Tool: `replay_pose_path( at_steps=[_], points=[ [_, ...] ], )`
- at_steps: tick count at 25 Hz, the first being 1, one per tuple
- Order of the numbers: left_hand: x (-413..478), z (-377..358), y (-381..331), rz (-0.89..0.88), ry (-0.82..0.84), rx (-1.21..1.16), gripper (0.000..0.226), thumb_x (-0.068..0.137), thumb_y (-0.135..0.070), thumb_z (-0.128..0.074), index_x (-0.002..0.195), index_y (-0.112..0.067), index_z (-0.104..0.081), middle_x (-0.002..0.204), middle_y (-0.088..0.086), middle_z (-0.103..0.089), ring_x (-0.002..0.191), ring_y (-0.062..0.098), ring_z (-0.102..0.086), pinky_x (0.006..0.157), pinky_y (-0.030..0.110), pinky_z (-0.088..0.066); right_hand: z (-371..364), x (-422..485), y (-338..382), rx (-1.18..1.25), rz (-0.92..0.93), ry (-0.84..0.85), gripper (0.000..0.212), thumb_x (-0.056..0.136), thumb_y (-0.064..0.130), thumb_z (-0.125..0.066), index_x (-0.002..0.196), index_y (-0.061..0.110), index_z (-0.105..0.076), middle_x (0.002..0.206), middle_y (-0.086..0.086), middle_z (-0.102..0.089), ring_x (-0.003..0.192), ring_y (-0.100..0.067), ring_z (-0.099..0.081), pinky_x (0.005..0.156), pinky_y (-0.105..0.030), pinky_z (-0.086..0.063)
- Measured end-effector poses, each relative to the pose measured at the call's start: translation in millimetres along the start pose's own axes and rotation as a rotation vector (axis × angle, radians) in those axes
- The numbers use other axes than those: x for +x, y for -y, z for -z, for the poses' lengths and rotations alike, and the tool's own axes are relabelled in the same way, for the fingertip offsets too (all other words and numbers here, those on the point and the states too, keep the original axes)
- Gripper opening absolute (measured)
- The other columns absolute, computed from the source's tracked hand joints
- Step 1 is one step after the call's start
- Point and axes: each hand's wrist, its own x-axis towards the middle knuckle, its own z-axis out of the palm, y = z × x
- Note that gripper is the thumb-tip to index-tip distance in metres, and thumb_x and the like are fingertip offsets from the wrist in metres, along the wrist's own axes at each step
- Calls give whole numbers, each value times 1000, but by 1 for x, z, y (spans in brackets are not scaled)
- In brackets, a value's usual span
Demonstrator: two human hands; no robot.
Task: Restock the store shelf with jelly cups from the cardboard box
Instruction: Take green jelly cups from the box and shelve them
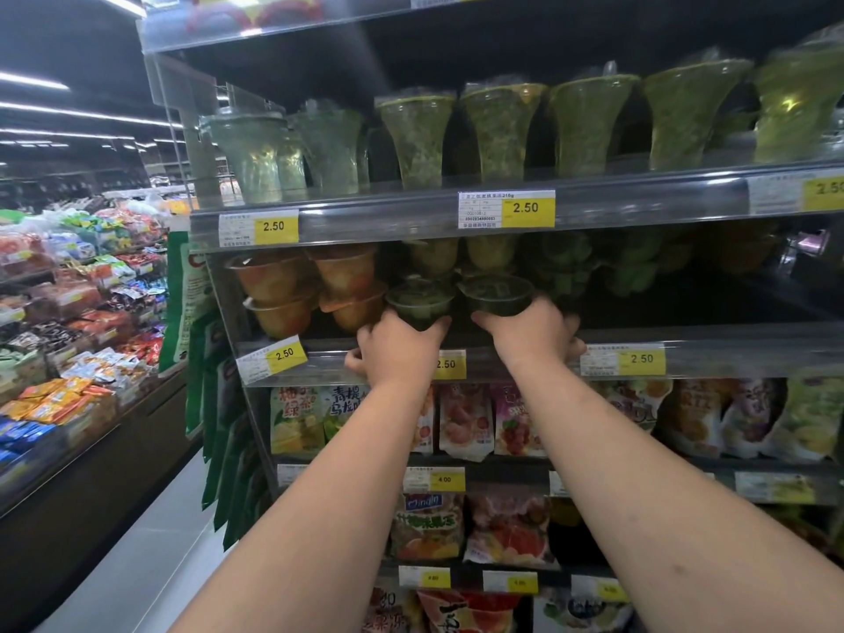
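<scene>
Both arms reach up to the middle shelf (685,354) of the store rack. My left hand (397,344) grips a green jelly cup (418,301) from below, just above the shelf's front edge. My right hand (530,333) holds a second green jelly cup (495,294), tilted with its dark lid facing me. The two cups sit side by side, nearly touching. Behind them more green cups (484,253) are stacked. To the left stand stacked orange jelly cups (278,290). The cardboard box is out of view.
Tall green cups (589,125) line the shelf above, behind yellow 2.50 price tags (525,207). Snack pouches (466,422) hang on lower shelves. Green bags (192,303) hang at the rack's left end. A low display of packaged snacks (77,322) runs along the aisle at left.
</scene>
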Motion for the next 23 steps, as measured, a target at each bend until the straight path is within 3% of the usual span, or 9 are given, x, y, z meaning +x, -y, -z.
replay_pose_path(
  at_steps=[3,6,10,13,17,23],
  points=[
    [-1,5,1,4,7,-15,54,80,-65,-62,110,-21,-59,113,1,-65,125,27,-45,105,49,-27,2,0,2,-29,-14,19,50,74,56,-71,113,25,-63,120,-3,-62,129,-35,-34,97,-47,-29],
    [-5,9,6,-24,0,-39,61,79,-62,-65,121,-18,-57,121,4,-64,127,29,-46,106,47,-35,3,-2,0,-60,-26,12,61,73,57,-71,121,22,-58,126,-6,-59,131,-36,-31,100,-49,-28],
    [-22,18,13,-61,-47,-122,73,82,-55,-67,143,-22,-44,142,4,-48,136,27,-36,111,48,-32,2,-23,-9,-63,14,-129,73,75,52,-72,137,24,-45,143,-8,-43,133,-33,-29,102,-52,-28],
    [-39,22,27,-104,-51,-310,61,83,-46,-70,136,-24,-49,132,1,-51,127,23,-45,107,46,-39,1,-48,-18,-2,22,-189,68,79,50,-69,138,28,-43,143,-1,-44,131,-29,-34,102,-49,-29],
    [-74,14,57,-79,77,-490,49,84,-41,-71,128,-26,-54,122,-4,-57,112,12,-56,99,39,-50,-4,-85,-44,133,-30,-164,57,81,45,-69,132,29,-49,133,3,-52,127,-23,-42,103,-45,-33],
    [-154,-33,143,111,337,-443,49,86,-44,-69,130,-31,-50,128,-8,-56,115,10,-55,100,39,-49,-33,-169,-146,224,-229,-9,56,85,41,-70,135,28,-47,132,6,-49,117,-13,-51,90,-30,-45]
  ],
)
